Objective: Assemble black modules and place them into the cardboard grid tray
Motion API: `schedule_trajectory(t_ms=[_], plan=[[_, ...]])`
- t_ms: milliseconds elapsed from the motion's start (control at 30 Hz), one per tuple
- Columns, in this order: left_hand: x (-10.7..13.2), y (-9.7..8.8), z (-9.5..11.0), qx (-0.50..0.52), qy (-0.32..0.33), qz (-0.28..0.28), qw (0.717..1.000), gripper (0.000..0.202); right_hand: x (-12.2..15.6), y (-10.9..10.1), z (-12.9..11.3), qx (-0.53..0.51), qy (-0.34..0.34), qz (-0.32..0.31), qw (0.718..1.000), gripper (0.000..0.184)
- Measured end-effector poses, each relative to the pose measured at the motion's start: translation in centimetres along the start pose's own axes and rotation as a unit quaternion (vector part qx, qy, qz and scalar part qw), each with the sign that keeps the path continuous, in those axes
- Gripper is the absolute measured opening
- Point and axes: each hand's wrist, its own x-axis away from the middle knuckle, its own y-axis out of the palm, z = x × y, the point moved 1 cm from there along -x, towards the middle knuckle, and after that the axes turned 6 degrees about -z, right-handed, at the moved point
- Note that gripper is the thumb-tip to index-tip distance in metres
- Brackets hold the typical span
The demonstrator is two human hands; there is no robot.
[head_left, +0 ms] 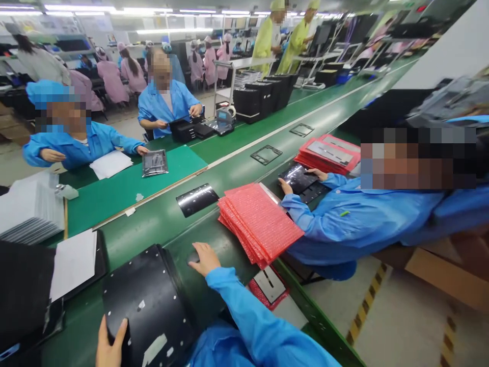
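Right now the person's left hand (109, 349) is at the lower edge of the view, its fingers (121, 332) closed around the edge of a large, flat, matt black panel (148, 306) flecked with small white marks. Only part of that grip shows, as the frame cuts the hand off. The panel lies on a green belt worktop (153, 229), at 7 o'clock from the right hand (204, 260).

That right hand, in a bright blue sleeve (244, 316), is spread open and flat, with its fingers (200, 254) on or just beside a small dark oval object (193, 258), too hidden to identify. It holds nothing that can be seen.

At 12 o'clock from it, a glossy black rectangular panel (197, 200) lies on the belt, and at 2 o'clock sits a slumped stack of red bubble-wrap bags (260, 224). Past that stack, a co-worker's blue-sleeved hands (286, 186) rest on another glossy black panel (298, 178), beside more red bags (328, 155). At 9 o'clock, a white paper sheet (72, 265) lies on a black panel (26, 290).
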Motion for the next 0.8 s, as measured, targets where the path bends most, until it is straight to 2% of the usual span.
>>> schedule_trajectory(t_ms=[67, 100, 167, 267, 333, 400, 467, 567, 700, 800], plan=[[0.3, -0.1, 0.7, 0.000, -0.024, -0.011, 1.000, 0.105, -2.5, 0.6, 1.7, 0.061, 0.005, -0.066, 0.996, 0.093], [0.4, -0.1, 1.0, 0.001, -0.032, -0.014, 0.999, 0.105, -3.3, 0.9, 2.5, 0.080, -0.007, -0.092, 0.993, 0.097], [0.6, -0.3, 1.1, 0.002, -0.036, -0.016, 0.999, 0.104, -4.0, 1.6, 3.9, 0.087, -0.047, -0.107, 0.989, 0.082], [0.5, -0.7, 0.5, 0.004, -0.032, -0.008, 0.999, 0.102, -3.1, 1.7, 4.6, 0.045, -0.041, -0.053, 0.997, 0.054], [0.5, -0.7, 0.1, 0.008, -0.034, -0.008, 0.999, 0.100, -1.7, 1.5, 3.5, 0.023, -0.024, -0.033, 0.999, 0.052], [0.7, -0.6, 0.0, 0.015, -0.045, -0.004, 0.999, 0.101, -0.2, 1.4, 1.4, 0.045, -0.078, -0.054, 0.994, 0.053], [1.0, -0.4, 0.2, 0.019, -0.056, -0.001, 0.998, 0.104, 1.2, 1.3, -1.2, 0.102, -0.151, -0.094, 0.979, 0.050], [1.2, -0.3, 0.8, 0.006, -0.061, -0.001, 0.998, 0.109, 2.2, 1.1, -4.2, 0.189, -0.178, -0.130, 0.957, 0.041], [1.1, -0.4, 1.2, -0.047, -0.021, -0.005, 0.999, 0.104, 1.6, 0.3, -6.0, 0.251, -0.221, -0.154, 0.930, 0.037], [2.4, 1.4, 1.3, -0.170, 0.052, 0.020, 0.984, 0.098, 1.1, 0.1, -6.3, 0.271, -0.229, -0.177, 0.918, 0.040]])
